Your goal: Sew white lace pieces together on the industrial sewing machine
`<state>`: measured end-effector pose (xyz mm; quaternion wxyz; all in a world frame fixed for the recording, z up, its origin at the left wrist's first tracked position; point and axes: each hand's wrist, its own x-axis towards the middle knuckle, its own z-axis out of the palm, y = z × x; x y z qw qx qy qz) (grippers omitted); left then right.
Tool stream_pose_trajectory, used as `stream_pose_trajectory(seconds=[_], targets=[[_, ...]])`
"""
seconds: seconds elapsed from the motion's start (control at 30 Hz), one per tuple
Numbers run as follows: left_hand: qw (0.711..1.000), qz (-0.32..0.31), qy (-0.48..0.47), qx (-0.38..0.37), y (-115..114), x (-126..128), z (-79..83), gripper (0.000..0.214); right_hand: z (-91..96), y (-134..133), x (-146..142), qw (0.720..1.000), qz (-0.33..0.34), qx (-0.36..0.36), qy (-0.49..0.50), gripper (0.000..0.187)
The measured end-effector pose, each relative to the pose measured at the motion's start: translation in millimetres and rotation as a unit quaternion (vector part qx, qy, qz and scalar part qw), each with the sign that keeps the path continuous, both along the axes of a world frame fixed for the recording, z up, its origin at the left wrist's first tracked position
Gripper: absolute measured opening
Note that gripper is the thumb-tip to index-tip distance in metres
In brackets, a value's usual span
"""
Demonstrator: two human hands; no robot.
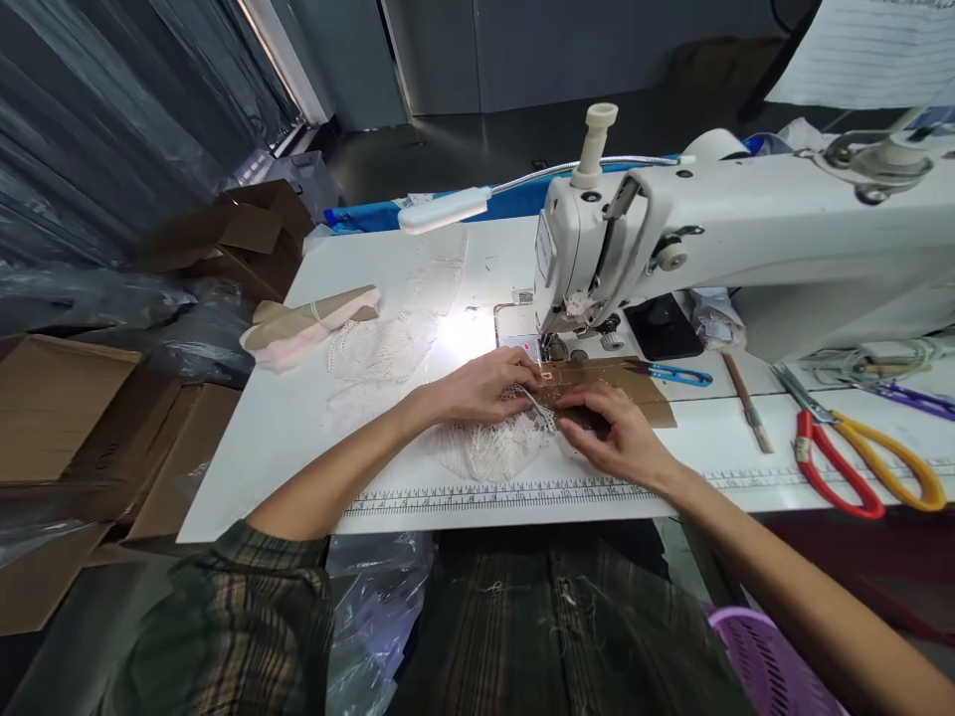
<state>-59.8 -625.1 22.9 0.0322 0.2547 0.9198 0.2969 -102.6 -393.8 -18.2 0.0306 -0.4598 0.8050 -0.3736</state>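
Observation:
A piece of white lace lies at the table's front, below the sewing machine. My left hand is closed on its upper edge, just left of the needle area. At the lace's right corner, the thumb and fingers of my right hand pinch the edge, where a narrow pale strip runs between both hands. Under my right fingers is a flat brown sheet on the machine bed. Blue thread snips rest across that sheet. The presser foot stands just beyond my left fingertips.
More lace pieces and a rolled beige-and-pink bundle lie to the left. Red-and-yellow-handled scissors and a brush are at the right. A measuring tape runs along the front edge. A white lamp overhangs the table.

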Motion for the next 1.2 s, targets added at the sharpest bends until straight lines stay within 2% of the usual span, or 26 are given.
stream_pose_trajectory(seconds=[0.07, 0.13, 0.2, 0.23, 0.3, 0.37, 0.4, 0.5, 0.63, 0.73, 0.87, 0.97, 1.1, 1.2], targets=[[0.999, 0.001, -0.037, 0.037, -2, -6, 1.0, 0.008, 5.5, -8, 0, 0.999, 0.011, 0.042, 0.003, 0.034], [0.991, 0.011, -0.102, 0.087, -6, -9, 3.4, 0.007, 12.6, -17, -4, 0.996, 0.045, 0.068, -0.028, 0.028], [0.969, 0.036, -0.202, 0.138, -13, -9, 6.5, 0.011, 19.6, -27, -15, 0.986, 0.092, 0.080, -0.113, 0.020], [0.953, 0.057, -0.248, 0.165, -17, -8, 7.7, 0.014, 22.1, -31, -22, 0.974, 0.115, 0.091, -0.174, 0.021], [0.922, 0.103, -0.300, 0.224, -24, -7, 8.3, 0.019, 24.1, -37, -38, 0.932, 0.143, 0.129, -0.306, 0.025], [0.901, 0.131, -0.306, 0.280, -30, -6, 6.3, 0.028, 22.4, -41, -53, 0.894, 0.129, 0.157, -0.400, 0.029], [0.893, 0.137, -0.306, 0.300, -32, -6, 4.4, 0.034, 21.0, -42, -59, 0.883, 0.115, 0.163, -0.424, 0.030], [0.873, 0.151, -0.323, 0.334, -35, -6, -1.8, 0.044, 20.1, -44, -65, 0.880, 0.084, 0.181, -0.431, 0.035], [0.854, 0.178, -0.335, 0.355, -35, -5, -6.4, 0.047, 29.2, -42, -59, 0.890, 0.062, 0.215, -0.397, 0.037], [0.851, 0.198, -0.326, 0.360, -34, -4, -7.3, 0.046, 30.3, -40, -54, 0.902, 0.049, 0.194, -0.382, 0.034], [0.856, 0.207, -0.305, 0.361, -32, -3, -8.5, 0.048, 16.4, -36, -56, 0.917, 0.067, 0.130, -0.372, 0.035], [0.861, 0.208, -0.299, 0.353, -32, -3, -9.0, 0.049, 4.5, -34, -63, 0.910, 0.104, 0.103, -0.388, 0.035], [0.871, 0.204, -0.288, 0.343, -31, -2, -9.7, 0.045, -7.0, -32, -71, 0.888, 0.111, 0.100, -0.434, 0.033], [0.873, 0.214, -0.281, 0.338, -30, -2, -10.4, 0.044, -12.2, -32, -73, 0.878, 0.141, 0.074, -0.451, 0.033]])
